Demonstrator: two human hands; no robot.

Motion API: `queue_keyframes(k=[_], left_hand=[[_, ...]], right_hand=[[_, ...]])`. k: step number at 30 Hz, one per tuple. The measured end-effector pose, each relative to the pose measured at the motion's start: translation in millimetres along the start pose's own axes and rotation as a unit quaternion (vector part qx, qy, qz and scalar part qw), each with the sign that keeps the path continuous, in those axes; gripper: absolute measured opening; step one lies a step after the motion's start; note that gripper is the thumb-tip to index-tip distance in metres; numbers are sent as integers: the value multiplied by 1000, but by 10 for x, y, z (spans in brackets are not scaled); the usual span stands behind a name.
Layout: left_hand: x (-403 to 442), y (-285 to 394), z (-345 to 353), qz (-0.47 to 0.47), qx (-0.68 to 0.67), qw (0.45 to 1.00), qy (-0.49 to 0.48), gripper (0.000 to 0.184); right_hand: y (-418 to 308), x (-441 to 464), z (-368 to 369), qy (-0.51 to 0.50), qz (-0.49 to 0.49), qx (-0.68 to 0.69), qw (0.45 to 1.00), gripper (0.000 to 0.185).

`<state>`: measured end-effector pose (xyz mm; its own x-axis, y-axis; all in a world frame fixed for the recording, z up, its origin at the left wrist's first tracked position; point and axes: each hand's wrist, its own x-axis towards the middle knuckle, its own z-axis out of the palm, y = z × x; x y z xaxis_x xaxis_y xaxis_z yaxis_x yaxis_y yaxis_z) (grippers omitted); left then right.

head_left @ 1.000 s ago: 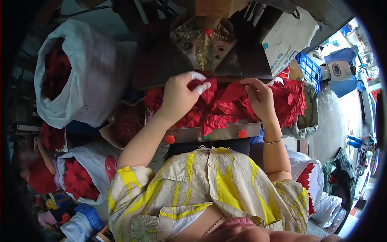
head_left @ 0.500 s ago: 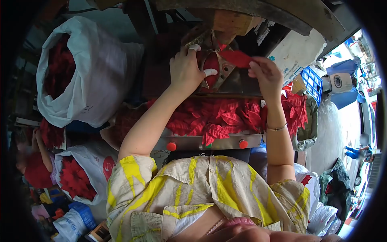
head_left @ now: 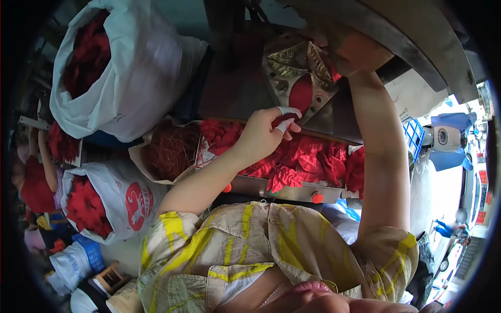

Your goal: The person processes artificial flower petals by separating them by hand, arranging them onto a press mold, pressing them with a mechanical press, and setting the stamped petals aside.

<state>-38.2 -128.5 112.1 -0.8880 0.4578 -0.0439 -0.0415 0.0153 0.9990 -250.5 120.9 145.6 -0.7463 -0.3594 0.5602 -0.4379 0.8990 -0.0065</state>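
Note:
My left hand (head_left: 267,133), with white covers on thumb and forefinger, is closed just below the near edge of the metal leaf mould (head_left: 319,99). A dark red fabric petal (head_left: 282,120) shows between its fingers. On the mould lies a flat red leaf-shaped piece (head_left: 300,93), beside brassy veined leaf shapes (head_left: 287,61). My right forearm (head_left: 380,125) stretches forward to the right of the mould. The right hand is lost in shadow by the brownish block (head_left: 362,52), its fingers hidden.
A metal tray front (head_left: 250,187) with red buttons (head_left: 317,197) holds many red fabric leaves (head_left: 313,156). White sacks (head_left: 146,68) of red pieces stand at left. A bag of reddish strands (head_left: 169,151) sits beside the tray. Another person (head_left: 39,177) is at far left.
My left hand has drawn back from the mould toward the tray. My right hand, which held a red petal over the mould, has reached forward into shadow. The view has shifted.

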Motion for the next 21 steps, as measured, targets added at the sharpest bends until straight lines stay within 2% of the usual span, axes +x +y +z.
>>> queue_keyframes(k=[1,3,4,6,8,10,11,12,13,15,16,18,19,20,21], left_hand=[[24,-80,22,-1,-3,1000,6,29],[63,-232,41,98,-5,994,46,24],[64,-209,47,99,-7,994,49,24],[65,-129,30,19,-169,982,77,20],[82,-134,-21,29,-137,985,97,20],[91,-127,-61,37,-105,987,116,21],[87,-107,-95,9,-24,997,79,26],[75,-98,-116,-19,58,997,40,32],[43,-103,-110,-18,58,997,38,32],[-49,-127,-63,63,48,996,27,43],[-57,-180,-52,65,48,996,28,43],[-82,-314,-25,256,44,965,16,46],[-125,-272,-27,257,45,965,17,46],[-175,-196,-38,127,-70,988,-55,40],[-200,-154,-45,-8,-182,975,-125,35]], right_hand=[[-11,13,-4,0,-8,4,1000,20],[-52,51,-37,9,-23,20,999,20],[-92,45,-82,19,-33,34,999,20],[-259,-13,-279,44,-61,102,992,20],[-641,-277,-650,-58,-52,258,963,21],[-1178,-716,-1014,-264,74,302,913,23],[-1422,-745,-1198,-284,-8,284,916,26],[-1438,-782,-1162,-284,-7,283,916,26],[-1436,-848,-1087,-221,-9,244,944,20],[-1366,-815,-1002,-88,5,139,986,13],[-1405,-655,-1079,-66,202,313,926,12],[-783,-406,-550,94,-9,230,969,15],[-626,-278,-313,95,-11,230,968,15],[-502,-160,-110,63,10,211,975,19],[-495,-123,-67,47,19,203,978,21]])
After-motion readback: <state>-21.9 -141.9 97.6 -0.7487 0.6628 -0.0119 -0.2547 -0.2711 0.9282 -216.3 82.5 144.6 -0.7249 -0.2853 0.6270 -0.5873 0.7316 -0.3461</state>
